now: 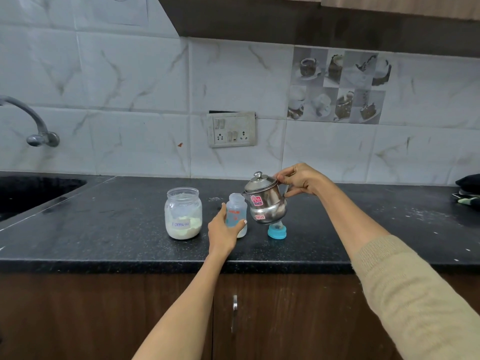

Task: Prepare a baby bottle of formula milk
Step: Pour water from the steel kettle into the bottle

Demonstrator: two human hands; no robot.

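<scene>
A clear baby bottle point(235, 210) with red print stands uncapped on the black counter point(104, 229), with some liquid at its bottom. My left hand point(222, 231) is wrapped around its lower part. My right hand point(301, 179) grips the handle of a small steel kettle point(266, 201), which is lifted and tilted left so its spout sits over the bottle's mouth. The bottle's blue cap with teat point(277, 232) rests on the counter just under the kettle. A glass jar of pale formula powder point(183, 213), lid off, stands left of the bottle.
A dark sink point(31, 193) with a curved tap point(39, 126) lies at the far left. A switch and socket panel point(232, 129) is on the tiled wall. Dark cloth point(468, 189) lies at the counter's far right. A cabinet door handle point(234, 302) is below.
</scene>
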